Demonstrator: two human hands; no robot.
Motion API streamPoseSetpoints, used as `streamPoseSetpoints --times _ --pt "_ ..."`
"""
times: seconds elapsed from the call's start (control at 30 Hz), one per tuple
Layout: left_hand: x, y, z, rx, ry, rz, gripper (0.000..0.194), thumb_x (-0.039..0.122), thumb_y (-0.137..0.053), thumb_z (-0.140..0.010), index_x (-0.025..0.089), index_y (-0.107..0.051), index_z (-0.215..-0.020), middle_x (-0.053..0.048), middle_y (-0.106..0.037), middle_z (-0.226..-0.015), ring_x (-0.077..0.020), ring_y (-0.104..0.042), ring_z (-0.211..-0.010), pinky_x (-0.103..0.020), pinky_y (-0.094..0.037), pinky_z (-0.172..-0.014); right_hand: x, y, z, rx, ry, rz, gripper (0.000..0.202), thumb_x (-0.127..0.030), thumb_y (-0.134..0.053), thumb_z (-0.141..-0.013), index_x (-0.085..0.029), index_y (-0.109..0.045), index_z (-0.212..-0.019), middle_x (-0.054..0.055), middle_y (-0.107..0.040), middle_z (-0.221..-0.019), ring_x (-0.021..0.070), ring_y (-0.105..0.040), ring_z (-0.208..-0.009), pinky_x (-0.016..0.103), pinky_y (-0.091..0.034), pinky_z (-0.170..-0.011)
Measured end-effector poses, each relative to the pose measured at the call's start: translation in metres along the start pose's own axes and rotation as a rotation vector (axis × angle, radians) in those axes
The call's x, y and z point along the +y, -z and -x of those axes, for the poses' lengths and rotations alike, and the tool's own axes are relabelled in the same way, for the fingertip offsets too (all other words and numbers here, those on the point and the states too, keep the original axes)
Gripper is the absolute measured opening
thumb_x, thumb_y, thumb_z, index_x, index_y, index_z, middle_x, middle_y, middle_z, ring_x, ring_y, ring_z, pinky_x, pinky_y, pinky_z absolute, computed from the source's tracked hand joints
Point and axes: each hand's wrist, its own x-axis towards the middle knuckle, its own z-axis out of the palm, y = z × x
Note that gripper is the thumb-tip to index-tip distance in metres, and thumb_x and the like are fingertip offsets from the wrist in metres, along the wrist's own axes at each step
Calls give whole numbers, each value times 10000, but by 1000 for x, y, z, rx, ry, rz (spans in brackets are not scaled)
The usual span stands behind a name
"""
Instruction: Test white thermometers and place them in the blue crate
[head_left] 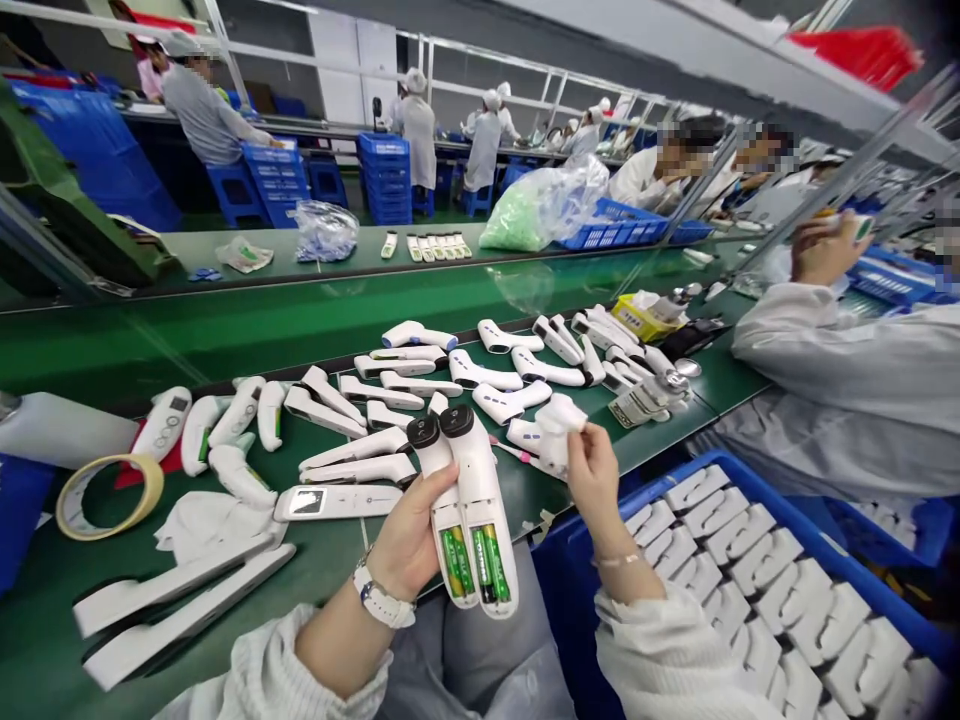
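My left hand is closed around two white handheld infrared thermometers, side by side above my lap. Their dark sensor ends point up, and green batteries show in the uncovered compartments. To the right, my right hand pinches a white cloth over the bench. Beneath it lie a thermometer with blue buttons and a thin pink-and-white tool. A longer white device with a small screen rests left of the held thermometers.
Many white thermometers cover the green bench. A tape roll and a crumpled cloth lie left. A blue crate of white parts stands at right. Nearby is a co-worker's sleeve. A yellow bin sits farther back.
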Motion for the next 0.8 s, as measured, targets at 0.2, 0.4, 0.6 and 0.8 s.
streamPoseSetpoints --times 0.2,0.4,0.6,0.8 --pt "-17 1 -21 69 -62 -112 219 167 -655 -760 129 -656 -976 -40 -708 -784 -177 -655 -697 -272 -540 -650 -79 21 15 -242 132 -332 99 -255 -521 -865 -248 -535 -963 15 -552 -816 135 -537 -657 237 -441 -533" --pt "-19 0 -22 -57 -132 -269 213 191 -703 -719 135 -678 -923 -58 -697 -923 -207 -626 -876 -275 -501 -771 -100 -1 29 -428 371 -258 118 -133 -595 -801 -222 -560 -870 18 -476 -810 116 -482 -640 244 -412 -525" --pt "-19 10 -26 12 -37 -257 211 162 -726 -684 121 -668 -883 -53 -694 -775 -164 -640 -685 -239 -511 -627 -80 -4 15 -308 480 -131 131 -99 -535 -823 -222 -513 -862 14 -547 -768 136 -516 -689 252 -416 -559" --pt "-17 9 -25 85 65 -127 188 138 -674 -732 115 -649 -917 -60 -704 -771 -171 -657 -675 -279 -552 -642 -41 27 -30 10 184 33 85 -284 -545 -846 -199 -542 -848 13 -544 -746 129 -520 -628 257 -438 -556"
